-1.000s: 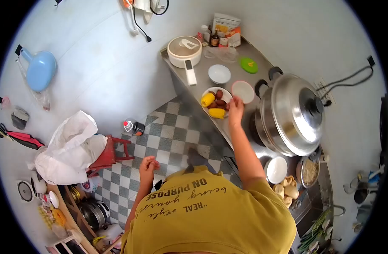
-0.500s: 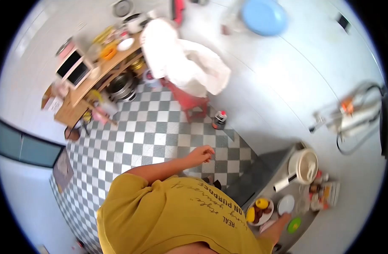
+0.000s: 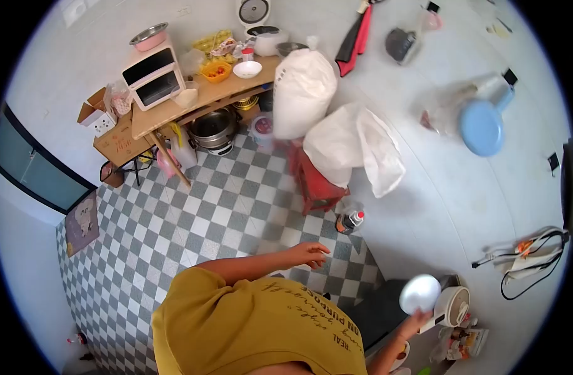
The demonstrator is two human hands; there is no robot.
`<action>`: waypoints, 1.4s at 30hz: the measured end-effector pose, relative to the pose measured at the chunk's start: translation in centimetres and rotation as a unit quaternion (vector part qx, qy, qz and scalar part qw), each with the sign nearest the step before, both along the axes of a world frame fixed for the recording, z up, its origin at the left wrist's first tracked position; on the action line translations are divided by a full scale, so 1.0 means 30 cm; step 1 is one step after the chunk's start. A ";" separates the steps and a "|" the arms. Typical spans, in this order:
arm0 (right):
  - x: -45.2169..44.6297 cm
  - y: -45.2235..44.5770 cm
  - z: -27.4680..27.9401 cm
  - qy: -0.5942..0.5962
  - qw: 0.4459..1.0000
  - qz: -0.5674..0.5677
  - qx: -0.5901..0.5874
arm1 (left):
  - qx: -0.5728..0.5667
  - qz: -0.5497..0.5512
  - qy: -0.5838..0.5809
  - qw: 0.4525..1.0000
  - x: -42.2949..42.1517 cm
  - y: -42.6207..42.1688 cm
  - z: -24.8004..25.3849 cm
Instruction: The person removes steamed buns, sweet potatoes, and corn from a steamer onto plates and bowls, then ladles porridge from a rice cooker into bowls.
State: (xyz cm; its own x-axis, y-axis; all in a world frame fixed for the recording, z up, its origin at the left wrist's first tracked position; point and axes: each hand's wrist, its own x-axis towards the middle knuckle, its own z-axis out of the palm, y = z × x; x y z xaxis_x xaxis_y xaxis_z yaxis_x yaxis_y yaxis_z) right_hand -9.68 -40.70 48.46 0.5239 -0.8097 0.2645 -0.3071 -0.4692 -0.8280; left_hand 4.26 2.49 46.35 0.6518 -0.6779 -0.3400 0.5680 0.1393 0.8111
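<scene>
My right hand grips a white bowl by its edge. The bowl is slightly blurred and is in the air over the dark counter side, next to a cream pot with a handle. Below my right wrist a plate shows in part, mostly hidden by the forearm. My left hand hangs in front of my body over the checkered floor. Its fingers are loosely bent and apart, with nothing in them.
A bottle with a red cap stands on the floor by a red stool bearing a white sack. Seasoning packets sit behind the pot. A wooden table with a small oven stands farther back.
My right hand has picked up the white bowl from the counter and moved up towards the pot. The view has turned, shifting the room. My left hand stays empty.
</scene>
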 end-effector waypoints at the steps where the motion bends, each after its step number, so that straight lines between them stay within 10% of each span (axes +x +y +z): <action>1: 0.101 0.135 -0.033 0.057 0.993 0.103 0.021 | -0.015 0.013 0.013 1.000 0.026 0.069 0.032; 7: 0.589 1.167 -0.061 0.068 0.835 0.418 0.352 | -0.052 0.134 0.070 0.987 0.150 0.498 0.115; 14: 1.018 1.652 -0.081 0.124 0.773 0.606 0.143 | -0.044 0.327 0.075 0.941 0.294 0.940 0.116; 21: 1.606 1.984 -0.013 0.149 0.667 0.692 0.231 | -0.108 0.466 0.055 0.876 0.660 1.200 0.019; 34: 2.917 2.518 0.184 0.046 0.691 0.687 0.220 | -0.173 0.582 -0.045 0.793 1.465 1.629 0.229; 37: 3.199 2.660 0.172 -0.055 0.741 0.669 -0.027 | -0.177 0.586 -0.051 0.789 1.636 1.753 0.238; 42: 3.582 2.903 0.190 0.012 0.787 0.617 -0.011 | -0.182 0.576 -0.060 0.795 1.940 1.988 0.218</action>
State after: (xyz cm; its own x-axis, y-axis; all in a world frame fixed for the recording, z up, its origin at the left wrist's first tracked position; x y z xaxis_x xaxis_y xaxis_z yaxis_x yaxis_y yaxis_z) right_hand 97.79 46.38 54.15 0.9128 0.3237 0.2489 0.3776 -0.4371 -0.8163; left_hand 62.47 62.14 52.90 0.9239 0.3531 -0.1476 -0.1843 0.7485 0.6370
